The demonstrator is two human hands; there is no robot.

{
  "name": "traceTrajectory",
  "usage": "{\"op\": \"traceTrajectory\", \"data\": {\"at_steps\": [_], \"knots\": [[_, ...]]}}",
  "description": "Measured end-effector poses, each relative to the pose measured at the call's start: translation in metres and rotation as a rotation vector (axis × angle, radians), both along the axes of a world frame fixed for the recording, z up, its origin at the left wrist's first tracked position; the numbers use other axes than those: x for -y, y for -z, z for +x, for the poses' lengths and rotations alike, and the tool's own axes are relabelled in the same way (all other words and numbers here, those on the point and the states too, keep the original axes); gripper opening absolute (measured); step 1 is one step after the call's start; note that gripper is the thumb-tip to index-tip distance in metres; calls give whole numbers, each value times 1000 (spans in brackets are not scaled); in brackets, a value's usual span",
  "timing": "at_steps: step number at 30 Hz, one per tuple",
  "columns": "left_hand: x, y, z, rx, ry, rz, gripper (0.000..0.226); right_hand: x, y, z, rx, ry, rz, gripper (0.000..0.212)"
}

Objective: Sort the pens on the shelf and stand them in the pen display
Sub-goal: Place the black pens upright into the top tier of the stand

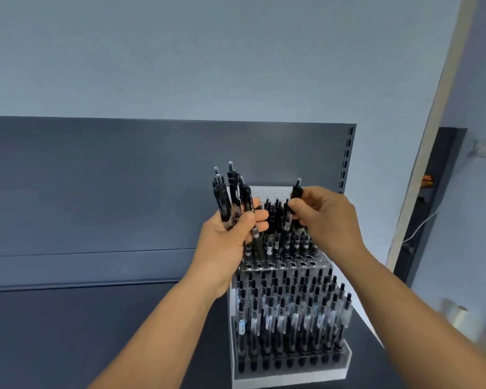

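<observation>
Acrylic display point(345, 369) at the shelf's right end looks mostly stocked: near tiers full, a few front holes on the far tier bare. Left hand point(230, 237) clutches a bundle of pens point(230, 197); right hand point(328, 217) pinches one pen point(295, 192) above the far tier, not yet seated.

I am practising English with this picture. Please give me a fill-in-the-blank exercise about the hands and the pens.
1. The left hand holds a ____ of pens.
2. The right hand pinches ____ pen.
3. The pen display has empty holes in its ____ tier.

Missing words: bunch; one; upper
</observation>
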State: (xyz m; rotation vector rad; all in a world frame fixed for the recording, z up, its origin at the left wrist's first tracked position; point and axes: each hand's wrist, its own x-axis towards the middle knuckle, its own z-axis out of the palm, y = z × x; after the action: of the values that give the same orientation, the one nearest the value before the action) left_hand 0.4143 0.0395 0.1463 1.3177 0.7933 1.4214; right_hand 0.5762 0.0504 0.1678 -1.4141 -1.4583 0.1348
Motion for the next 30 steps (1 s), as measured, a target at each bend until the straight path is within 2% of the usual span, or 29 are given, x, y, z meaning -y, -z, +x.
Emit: {"op": "traceTrajectory", "data": {"at_steps": [8, 12, 15, 17, 21, 23, 27, 30], "knots": [[-6, -2, 0, -69, -16, 26, 20, -11, 7, -6, 343, 41, -275, 28], [-8, -2, 2, -90, -5, 17, 19, -8, 6, -5, 445, 72, -395, 35], [-7, -2, 5, -110, 41, 5, 18, 3, -6, -3, 293, 60, -215, 25], [-6, -2, 8, -132, 78, 5, 18, 14, -18, -7, 140, -84, -113, 18], [-6, -3, 17, -209, 147, 18, 17, 28, -30, -14, -61, -388, -174, 13], [-6, -3, 21, -210, 159, 21, 18, 27, -31, -9, -63, -335, -129, 16], [-8, -4, 20, -193, 90, 50, 23, 18, -32, 12, -60, -67, 74, 18], [-10, -2, 18, -214, 62, 76, 26, 11, -24, 19, 56, 43, 66, 18]]}}
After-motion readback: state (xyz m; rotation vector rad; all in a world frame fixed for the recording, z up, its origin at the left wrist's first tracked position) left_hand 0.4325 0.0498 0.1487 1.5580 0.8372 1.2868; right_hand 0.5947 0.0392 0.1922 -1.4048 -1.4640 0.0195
